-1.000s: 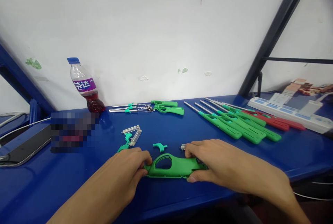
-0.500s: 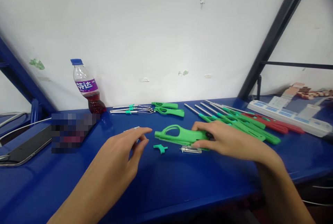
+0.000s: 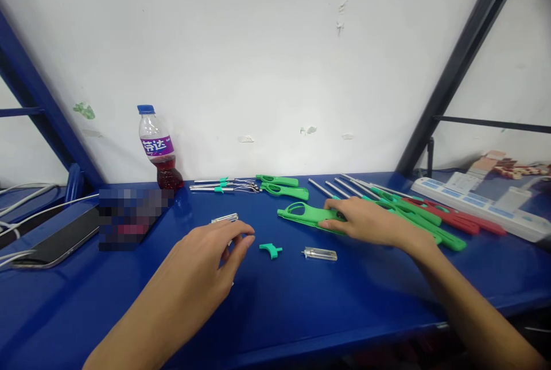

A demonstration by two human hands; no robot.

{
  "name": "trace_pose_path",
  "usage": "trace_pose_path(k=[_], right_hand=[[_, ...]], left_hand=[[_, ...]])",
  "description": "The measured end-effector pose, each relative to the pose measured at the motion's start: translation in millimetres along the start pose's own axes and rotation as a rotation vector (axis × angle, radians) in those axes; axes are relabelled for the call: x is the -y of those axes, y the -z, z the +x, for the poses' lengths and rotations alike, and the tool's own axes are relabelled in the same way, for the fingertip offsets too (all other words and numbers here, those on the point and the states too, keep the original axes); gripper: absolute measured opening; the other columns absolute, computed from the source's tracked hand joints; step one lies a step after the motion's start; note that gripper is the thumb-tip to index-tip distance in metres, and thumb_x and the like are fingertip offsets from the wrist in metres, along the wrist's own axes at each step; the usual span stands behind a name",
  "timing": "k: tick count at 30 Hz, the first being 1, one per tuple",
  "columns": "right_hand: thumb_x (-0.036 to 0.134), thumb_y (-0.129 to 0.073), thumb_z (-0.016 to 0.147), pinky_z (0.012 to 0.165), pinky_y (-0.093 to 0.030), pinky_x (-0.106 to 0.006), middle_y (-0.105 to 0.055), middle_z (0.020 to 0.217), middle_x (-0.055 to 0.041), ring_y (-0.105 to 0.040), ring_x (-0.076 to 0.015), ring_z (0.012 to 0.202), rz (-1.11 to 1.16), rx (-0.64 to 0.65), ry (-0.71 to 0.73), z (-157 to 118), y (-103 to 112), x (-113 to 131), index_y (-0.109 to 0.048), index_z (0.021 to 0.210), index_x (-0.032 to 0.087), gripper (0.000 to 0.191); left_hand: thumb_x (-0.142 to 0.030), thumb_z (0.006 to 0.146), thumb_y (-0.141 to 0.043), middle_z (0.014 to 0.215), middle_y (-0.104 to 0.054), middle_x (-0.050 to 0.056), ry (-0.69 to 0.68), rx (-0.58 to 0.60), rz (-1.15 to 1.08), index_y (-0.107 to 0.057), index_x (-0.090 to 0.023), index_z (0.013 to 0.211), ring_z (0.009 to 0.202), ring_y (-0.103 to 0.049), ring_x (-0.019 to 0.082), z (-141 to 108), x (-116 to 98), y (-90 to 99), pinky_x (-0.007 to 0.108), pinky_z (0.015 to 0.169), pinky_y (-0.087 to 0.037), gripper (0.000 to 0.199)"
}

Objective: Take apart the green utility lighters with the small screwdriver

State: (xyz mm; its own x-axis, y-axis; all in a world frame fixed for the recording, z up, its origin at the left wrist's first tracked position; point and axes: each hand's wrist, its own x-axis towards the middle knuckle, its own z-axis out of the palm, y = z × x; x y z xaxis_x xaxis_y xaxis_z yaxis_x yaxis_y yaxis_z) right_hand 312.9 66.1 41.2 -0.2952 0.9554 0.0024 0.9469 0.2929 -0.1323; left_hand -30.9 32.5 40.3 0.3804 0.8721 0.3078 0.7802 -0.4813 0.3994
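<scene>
My right hand [image 3: 365,219] has its fingers and thumb closed on the wide end of a green lighter handle shell [image 3: 303,215], which lies low at the blue tabletop. My left hand [image 3: 209,255] hovers with fingers curved and a narrow gap between index finger and thumb; no held thing shows in it. A teal trigger [image 3: 270,250] lies just right of its fingertips. Farther right, in front of the shell, rests a clear fuel tank [image 3: 320,253]. Another clear tank [image 3: 226,218] is partly hidden behind my left hand.
Metal lighter rods [image 3: 210,189] and green shells [image 3: 284,191] lie along the wall. At right are green lighters [image 3: 413,218], red lighters [image 3: 456,218] and a white power strip [image 3: 477,206]. A drink bottle [image 3: 158,149] and a dark device [image 3: 60,238] are at left.
My right hand has lowered the green shell toward the tabletop and moved it back, away from the clear tank. The left hand keeps nearly the same pose. The view has shifted slightly.
</scene>
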Motion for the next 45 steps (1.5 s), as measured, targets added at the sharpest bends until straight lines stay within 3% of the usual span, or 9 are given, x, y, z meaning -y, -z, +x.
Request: trace_pose_path(k=[7, 10, 14, 18, 25, 31, 36, 40, 45], right_hand=[[0.062, -0.054, 0.105, 0.079, -0.051, -0.036, -0.080, 0.100, -0.0123, -0.075, -0.0324, 0.097, -0.108, 0.009, 0.102, 45, -2, -9, -0.074, 0.126, 0.019, 0.052], [0.062, -0.048, 0.109, 0.084, -0.052, -0.038, -0.081, 0.104, -0.0147, -0.075, -0.0337, 0.101, -0.122, -0.048, 0.086, 49, -5, -9, -0.077, 0.123, 0.018, 0.054], [0.054, -0.047, 0.112, 0.087, -0.050, -0.040, -0.080, 0.115, -0.0147, -0.074, -0.0343, 0.107, -0.112, -0.141, 0.076, 35, 2, -3, -0.078, 0.121, 0.020, 0.047], [0.057, -0.045, 0.113, 0.076, -0.046, -0.035, -0.080, 0.099, -0.0079, -0.075, -0.0284, 0.092, -0.059, -0.151, 0.107, 8, 7, 16, -0.078, 0.106, 0.023, 0.048], [0.067, -0.049, 0.109, 0.067, -0.037, -0.032, -0.075, 0.081, -0.0017, -0.072, -0.0264, 0.076, 0.012, 0.001, 0.187, -28, -16, 41, -0.070, 0.109, 0.026, 0.046], [0.050, -0.046, 0.114, 0.068, -0.037, -0.033, -0.070, 0.078, -0.0010, -0.070, -0.0271, 0.077, 0.005, 0.003, 0.235, -18, -26, 47, -0.064, 0.127, 0.026, 0.033], [0.055, -0.041, 0.114, 0.070, -0.043, -0.035, -0.073, 0.080, -0.0022, -0.073, -0.0300, 0.079, 0.031, 0.044, 0.279, -8, -33, 67, -0.046, 0.157, 0.024, 0.053], [0.065, -0.036, 0.113, 0.070, -0.047, -0.037, -0.078, 0.087, -0.0075, -0.076, -0.0336, 0.082, -0.022, 0.030, 0.337, -2, -38, 90, -0.047, 0.160, 0.020, 0.066], [0.051, -0.039, 0.116, 0.066, -0.050, -0.037, -0.081, 0.089, -0.0128, -0.079, -0.0351, 0.079, -0.143, -0.020, 0.373, 11, -48, 121, -0.049, 0.160, 0.012, 0.059]], left_hand=[[-0.050, 0.107, -0.041, 0.126, -0.078, -0.001, 0.046, 0.082, 0.000, -0.076, -0.035, 0.117, 0.114, -0.070, 0.028, -1, -4, 4.3, 0.039, 0.088, -0.050, 0.040], [-0.050, 0.107, -0.039, 0.123, -0.078, 0.000, 0.063, 0.160, -0.011, -0.076, -0.035, 0.114, 0.114, -0.070, 0.028, -2, -7, 3.6, 0.041, 0.091, -0.050, 0.040], [-0.047, 0.107, -0.039, 0.118, -0.076, 0.003, 0.072, 0.231, 0.009, -0.074, -0.035, 0.115, 0.107, -0.070, 0.028, -3, -6, -4.1, 0.044, 0.093, -0.050, 0.038], [-0.037, 0.101, -0.049, 0.124, -0.072, 0.007, 0.121, 0.256, 0.064, -0.070, -0.033, 0.124, 0.113, -0.069, 0.031, -8, 4, -10.5, 0.046, 0.098, -0.049, 0.031], [-0.018, 0.094, -0.056, 0.098, -0.072, 0.002, 0.192, 0.422, 0.110, -0.069, -0.031, 0.105, 0.087, -0.069, 0.026, -12, 20, -10.2, 0.035, 0.072, -0.044, 0.021], [-0.014, 0.099, -0.047, 0.091, -0.071, 0.003, 0.178, 0.408, 0.119, -0.065, -0.026, 0.092, 0.084, -0.068, 0.024, -2, 27, -20.9, 0.033, 0.076, -0.043, 0.023], [-0.014, 0.101, -0.043, 0.094, -0.071, 0.005, 0.189, 0.384, 0.158, -0.062, -0.024, 0.092, 0.088, -0.070, 0.024, 1, 24, -17.6, 0.034, 0.079, -0.042, 0.023], [-0.014, 0.102, -0.042, 0.096, -0.071, 0.006, 0.215, 0.373, 0.196, -0.060, -0.024, 0.093, 0.093, -0.071, 0.026, 1, 24, -12.9, 0.035, 0.079, -0.041, 0.023], [-0.017, 0.105, -0.042, 0.096, -0.071, 0.007, 0.274, 0.386, 0.238, -0.061, -0.024, 0.094, 0.087, -0.069, 0.026, 2, 33, -7.8, 0.035, 0.073, -0.039, 0.023]])
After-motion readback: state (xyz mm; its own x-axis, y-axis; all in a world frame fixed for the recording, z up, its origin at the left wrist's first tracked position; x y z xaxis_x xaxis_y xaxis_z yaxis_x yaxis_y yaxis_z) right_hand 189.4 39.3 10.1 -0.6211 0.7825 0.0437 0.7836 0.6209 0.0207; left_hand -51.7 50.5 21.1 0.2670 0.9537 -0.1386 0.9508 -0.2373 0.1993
